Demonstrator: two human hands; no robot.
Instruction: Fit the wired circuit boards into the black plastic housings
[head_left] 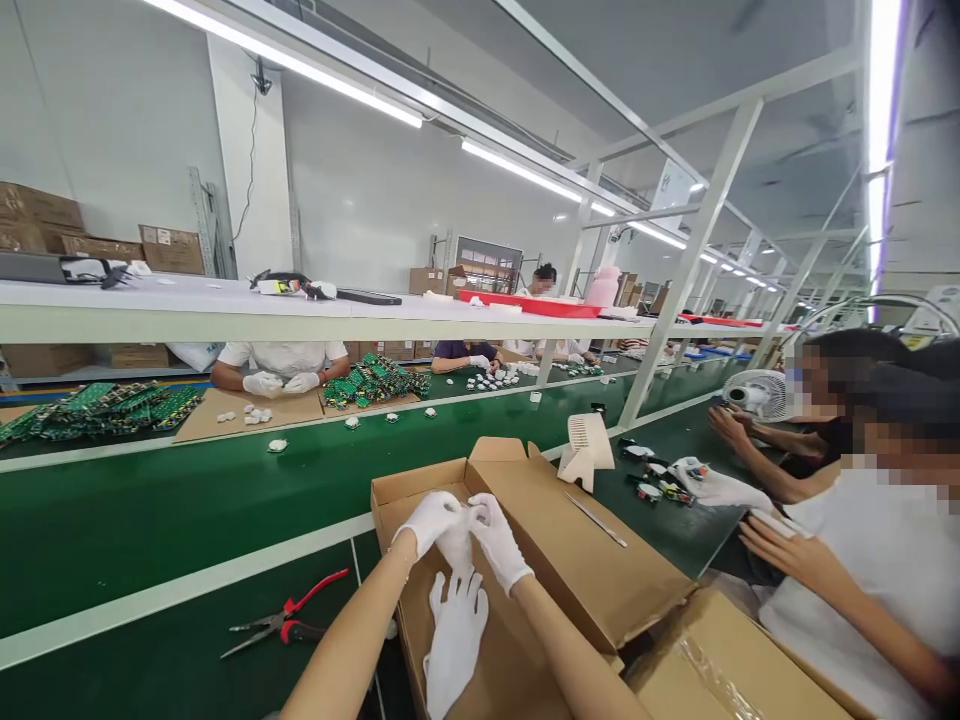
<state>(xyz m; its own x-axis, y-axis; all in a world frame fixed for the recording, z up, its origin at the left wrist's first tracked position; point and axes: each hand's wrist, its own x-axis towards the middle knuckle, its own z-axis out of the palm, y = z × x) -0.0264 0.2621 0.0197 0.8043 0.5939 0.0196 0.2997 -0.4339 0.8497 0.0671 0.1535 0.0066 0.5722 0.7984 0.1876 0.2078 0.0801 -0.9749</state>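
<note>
My left hand (pixel 431 522) wears a white glove, and its fingers pinch the upper edge of a loose white glove (pixel 456 552). Beside it, my right hand (pixel 499 540), gloved too, pinches the same edge from the other side. The pinched glove hangs between both hands over an open cardboard box (pixel 517 665). Below it, a second white glove (pixel 455 640) lies flat in the box, fingers pointing away from me. Red-handled pliers (pixel 289 620) lie with jaws apart on the dark green bench, left of my left forearm.
Metal tweezers (pixel 596 520) lie on a cardboard flap, near a cream plastic stand (pixel 586 450). A green conveyor (pixel 187 520) carries small white parts. Co-workers sit opposite and at right, where small assemblies (pixel 656 475) lie. Green circuit boards (pixel 375 380) are heaped across the belt.
</note>
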